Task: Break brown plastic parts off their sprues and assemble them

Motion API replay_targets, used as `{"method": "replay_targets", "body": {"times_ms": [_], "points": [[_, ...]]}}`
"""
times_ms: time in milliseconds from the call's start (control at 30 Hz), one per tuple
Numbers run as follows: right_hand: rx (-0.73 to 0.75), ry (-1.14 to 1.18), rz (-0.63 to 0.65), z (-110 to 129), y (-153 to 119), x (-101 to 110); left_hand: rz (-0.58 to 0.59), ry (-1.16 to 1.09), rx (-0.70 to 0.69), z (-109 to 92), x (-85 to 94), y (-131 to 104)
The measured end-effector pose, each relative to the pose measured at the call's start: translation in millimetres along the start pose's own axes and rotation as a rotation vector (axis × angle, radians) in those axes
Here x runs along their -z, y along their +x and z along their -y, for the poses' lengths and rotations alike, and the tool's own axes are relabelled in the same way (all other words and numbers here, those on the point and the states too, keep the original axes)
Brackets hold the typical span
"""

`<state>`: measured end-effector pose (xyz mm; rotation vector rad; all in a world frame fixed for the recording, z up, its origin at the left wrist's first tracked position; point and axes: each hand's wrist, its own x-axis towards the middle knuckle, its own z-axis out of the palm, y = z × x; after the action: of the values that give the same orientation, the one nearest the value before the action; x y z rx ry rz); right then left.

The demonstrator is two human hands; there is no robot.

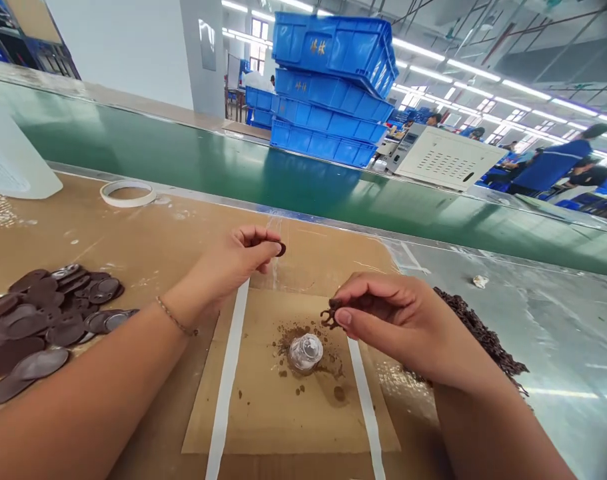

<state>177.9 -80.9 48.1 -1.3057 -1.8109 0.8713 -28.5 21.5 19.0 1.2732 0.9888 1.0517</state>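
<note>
Left hand [243, 257] pinches a small dark ring [281, 249] above the tabletop [148, 247]; right hand [398, 320] pinches a brown tangled piece [329, 316] over the clear jar [306, 352] (brown crumbs around it). Dark discs [43, 320] lie at left.

From here I read the brown discs [48, 320] at nine o'clock as matt on top, a few showing shiny metallic faces. The card [263, 400] under my hands is dull, rough paperboard, dusted with crumbs. The small cap [306, 351] on it looks like clear glossy plastic, perhaps glass. The crates [333, 100] at twelve o'clock are smooth blue plastic.
</note>
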Motion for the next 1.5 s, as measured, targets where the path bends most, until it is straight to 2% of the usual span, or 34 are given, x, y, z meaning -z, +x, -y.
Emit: {"method": "replay_targets", "body": {"times_ms": [167, 300, 600, 900, 967, 1167, 1500], "points": [[-0.106, -0.104, 0.116, 9, -5, -5, 0.028, -0.146, 0.008, 0, 2.6, -1], [-0.127, -0.124, 0.176, 13, -2, -11, -0.009, -0.1, -0.044, -2, 0.3, -2], [-0.128, -0.152, 0.186, 11, 1, -17, -0.042, -0.038, -0.084, -4, 1.9, -2], [-0.146, -0.16, 0.187, 9, 1, -18, -0.053, -0.099, -0.056, -3, 0.7, -1], [-0.163, -0.152, 0.179, 9, 0, -17, -0.028, -0.124, -0.035, -2, 1.3, -1], [-0.238, -0.128, 0.126, 9, 0, -15, 0.191, -0.199, -0.062, 0, 4.7, -2], [-0.29, -0.189, 0.194, 10, 2, -17, 0.191, -0.24, -0.062, -1, 3.5, -4]]}}
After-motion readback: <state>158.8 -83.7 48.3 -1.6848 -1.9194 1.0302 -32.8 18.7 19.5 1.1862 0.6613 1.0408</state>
